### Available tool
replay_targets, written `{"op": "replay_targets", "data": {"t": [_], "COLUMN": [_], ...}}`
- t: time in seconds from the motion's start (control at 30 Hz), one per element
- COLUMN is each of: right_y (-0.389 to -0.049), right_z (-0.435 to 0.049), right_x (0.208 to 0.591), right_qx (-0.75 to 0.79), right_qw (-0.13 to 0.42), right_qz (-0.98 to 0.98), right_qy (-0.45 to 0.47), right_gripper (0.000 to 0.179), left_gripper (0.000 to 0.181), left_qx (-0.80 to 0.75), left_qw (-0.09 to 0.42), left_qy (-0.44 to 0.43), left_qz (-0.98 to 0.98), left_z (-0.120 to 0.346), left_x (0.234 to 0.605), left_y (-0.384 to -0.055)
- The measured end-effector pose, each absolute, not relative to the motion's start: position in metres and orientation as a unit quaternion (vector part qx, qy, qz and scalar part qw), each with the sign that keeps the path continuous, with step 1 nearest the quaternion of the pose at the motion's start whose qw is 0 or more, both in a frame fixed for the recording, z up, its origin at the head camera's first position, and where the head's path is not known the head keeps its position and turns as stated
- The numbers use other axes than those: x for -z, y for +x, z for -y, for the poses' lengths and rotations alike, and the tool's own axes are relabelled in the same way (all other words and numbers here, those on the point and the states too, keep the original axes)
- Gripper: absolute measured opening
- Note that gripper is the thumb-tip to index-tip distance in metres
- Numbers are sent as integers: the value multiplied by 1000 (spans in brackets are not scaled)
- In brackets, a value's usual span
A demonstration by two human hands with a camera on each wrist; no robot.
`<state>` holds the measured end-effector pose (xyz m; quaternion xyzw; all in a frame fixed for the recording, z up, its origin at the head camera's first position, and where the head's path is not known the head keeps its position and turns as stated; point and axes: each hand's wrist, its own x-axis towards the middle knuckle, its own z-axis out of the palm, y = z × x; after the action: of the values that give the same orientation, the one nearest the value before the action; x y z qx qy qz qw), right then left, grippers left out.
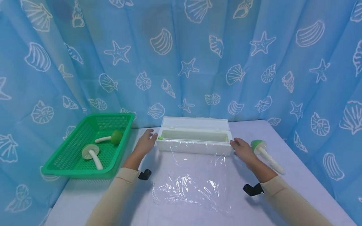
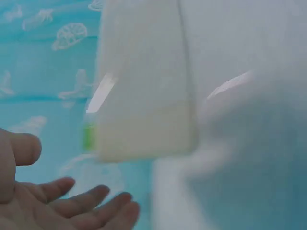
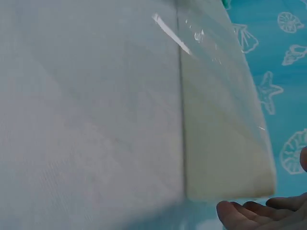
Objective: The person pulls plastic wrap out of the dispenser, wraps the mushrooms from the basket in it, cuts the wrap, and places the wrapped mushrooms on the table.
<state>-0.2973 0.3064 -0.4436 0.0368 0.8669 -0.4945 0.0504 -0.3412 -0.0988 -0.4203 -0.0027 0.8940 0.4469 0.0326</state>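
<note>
A long white cling film dispenser box (image 1: 195, 148) stands on the table with its lid (image 1: 196, 123) raised at the back. Clear plastic film (image 1: 188, 188) runs from its front and lies flat towards me, wrinkled and shiny at the near end. A small green slider (image 1: 160, 138) sits at the box's left end. Beside that end is my left hand (image 1: 145, 144), fingers spread and holding nothing; the left wrist view shows a gap between them. My right hand (image 1: 244, 151) is at the right end, its relaxed fingertips (image 3: 230, 213) right by the lower corner.
On the left, a green plastic basket (image 1: 76, 172) holds two mushroom models (image 1: 116, 138) with green caps and white stems. Another green-capped mushroom (image 1: 267, 155) lies right of my right hand. A blue shell-print curtain (image 1: 181, 62) hangs behind the white-covered table (image 1: 240, 201).
</note>
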Motion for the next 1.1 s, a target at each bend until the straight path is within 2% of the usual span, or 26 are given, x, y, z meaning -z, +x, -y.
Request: {"op": "replay_targets", "data": {"t": [0.13,0.2,0.37,0.6,0.87,1.1], "right_y": [-314,-319,-342,-377,-384,-393], "right_z": [-298,-297,-304,-301,-290,-291], "right_x": [456,462,473,472,467,470], "right_qx": [554,567,608,606,597,594], "right_qw": [83,80,71,65,74,62], "right_qz": [-827,-819,-791,-793,-797,-800], "right_qy": [43,38,11,17,52,54], "right_gripper": [60,58,56,55,55,58], "left_gripper": [57,59,66,65,64,60], "left_qx": [-570,-609,-640,-666,-664,-655], "left_qw": [99,108,86,79,77,88], "left_qy": [-62,-81,-99,-87,-76,-70], "left_qz": [-813,-781,-757,-737,-740,-747], "left_z": [96,96,98,102,107,105], "left_x": [448,458,464,462,461,461], "left_y": [-361,-363,-364,-371,-384,-395]}}
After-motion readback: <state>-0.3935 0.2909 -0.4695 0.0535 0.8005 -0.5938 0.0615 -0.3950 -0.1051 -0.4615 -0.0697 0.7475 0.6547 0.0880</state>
